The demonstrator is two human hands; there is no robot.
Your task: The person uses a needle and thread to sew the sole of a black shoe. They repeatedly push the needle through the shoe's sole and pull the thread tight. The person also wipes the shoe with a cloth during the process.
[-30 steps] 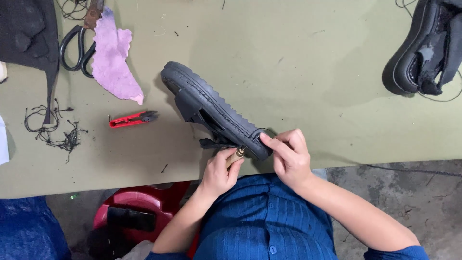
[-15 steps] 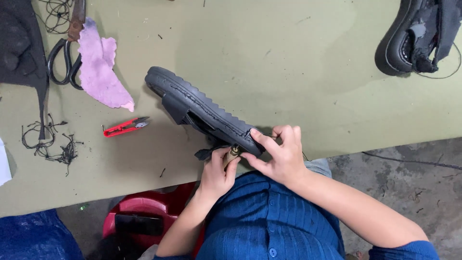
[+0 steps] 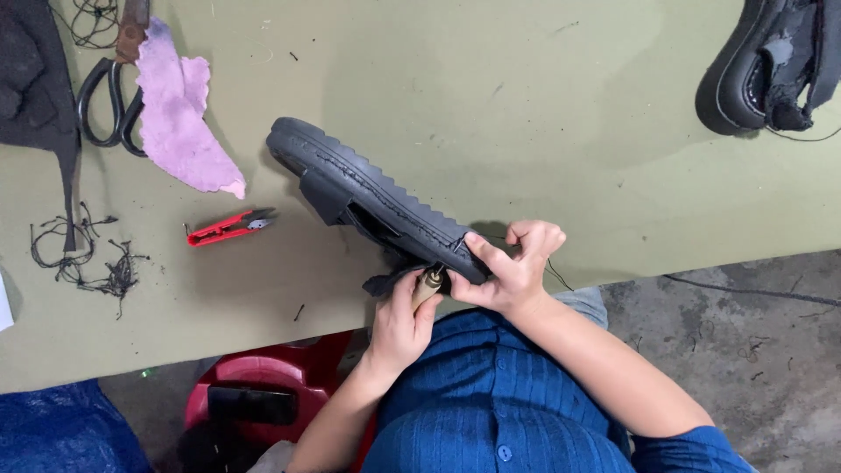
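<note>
Here, right hand pinching black sandal heel, left hand gripping half-hidden wooden-handled tool

A black rubber-soled shoe with a ridged tread lies tilted on its side across the green table, heel toward the near edge; a wooden-handled tool meets its heel end.

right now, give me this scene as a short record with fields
left hand: left hand holds a wooden-handled tool against the black shoe
right hand: right hand has its grip on the heel end of the black shoe
surface: green table
left of shoe: red thread snips, pink cloth scrap, black scissors, loose black threads
far right: second black shoe
</note>
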